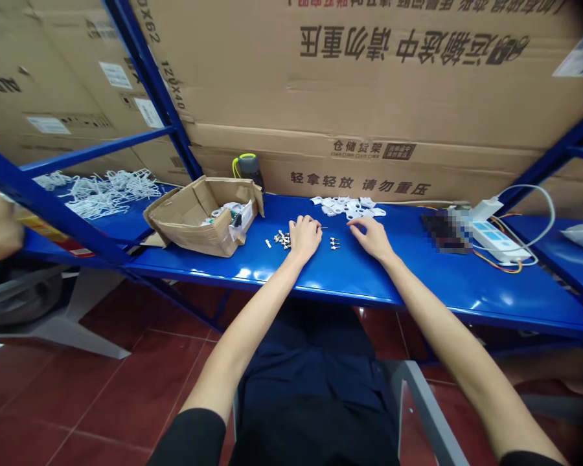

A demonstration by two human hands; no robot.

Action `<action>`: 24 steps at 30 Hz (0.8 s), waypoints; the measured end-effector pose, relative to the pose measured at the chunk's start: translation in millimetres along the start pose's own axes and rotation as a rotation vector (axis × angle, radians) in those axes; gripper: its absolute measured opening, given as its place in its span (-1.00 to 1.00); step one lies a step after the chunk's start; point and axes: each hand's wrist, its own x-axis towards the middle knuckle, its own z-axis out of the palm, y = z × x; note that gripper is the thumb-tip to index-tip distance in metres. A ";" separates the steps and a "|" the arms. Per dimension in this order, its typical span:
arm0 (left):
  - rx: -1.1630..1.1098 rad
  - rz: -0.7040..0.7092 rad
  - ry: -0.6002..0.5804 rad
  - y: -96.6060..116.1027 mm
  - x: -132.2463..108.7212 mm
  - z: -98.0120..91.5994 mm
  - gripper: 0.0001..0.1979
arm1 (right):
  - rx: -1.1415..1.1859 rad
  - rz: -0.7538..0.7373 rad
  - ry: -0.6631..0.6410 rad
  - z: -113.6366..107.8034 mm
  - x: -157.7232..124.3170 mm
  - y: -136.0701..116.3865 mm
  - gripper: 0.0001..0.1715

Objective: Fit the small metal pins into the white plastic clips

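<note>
My left hand [305, 238] rests low on the blue tabletop with its fingers bent together. A thin pin-like tip [324, 227] sticks out at its fingertips, and the rest of that small part is hidden under them. Partly beneath and left of this hand lies a pile of small white-and-brass parts [282, 239]. A few similar pin-ended parts [334, 244] form a short column between my hands. My right hand [372, 237] hovers or rests to the right of them, fingers apart, nothing visible in it. Just beyond its fingertips are several white ring-shaped plastic pieces [352, 208].
An open cardboard box [194, 223] holding white pieces stands on the left, with a dark bottle [251, 169] behind it. A white power strip [500, 241] with cables and a blurred dark object [444, 231] lie right. White cords [111, 194] and another person's arm [0, 223] are far left.
</note>
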 end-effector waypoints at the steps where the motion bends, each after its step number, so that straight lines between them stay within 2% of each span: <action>1: 0.001 -0.001 -0.003 0.2 0.1 -0.2 -0.73 | -0.020 0.029 0.014 -0.8 0.2 1.6 -0.74; 10: 0.003 -0.020 -0.019 0.9 1.2 -2.9 -0.74 | -0.294 0.255 0.100 -19.1 0.6 -0.6 -0.53; 13: 0.013 -0.028 -0.036 0.6 1.5 -4.6 -0.74 | -0.433 0.319 0.031 -29.0 -0.8 -2.2 -0.51; 18: 0.036 -0.018 -0.033 -0.3 1.0 -3.2 -0.72 | -0.556 0.430 -0.146 -42.7 -4.2 -6.8 -0.61; 21: 0.045 -0.030 -0.032 0.1 0.8 -2.4 -0.70 | -0.548 0.415 -0.227 -45.9 -6.1 -7.5 -0.64; 24: 0.035 -0.029 -0.032 1.1 1.1 -3.1 -0.70 | -0.513 0.385 -0.242 -44.1 -6.9 -4.4 -0.66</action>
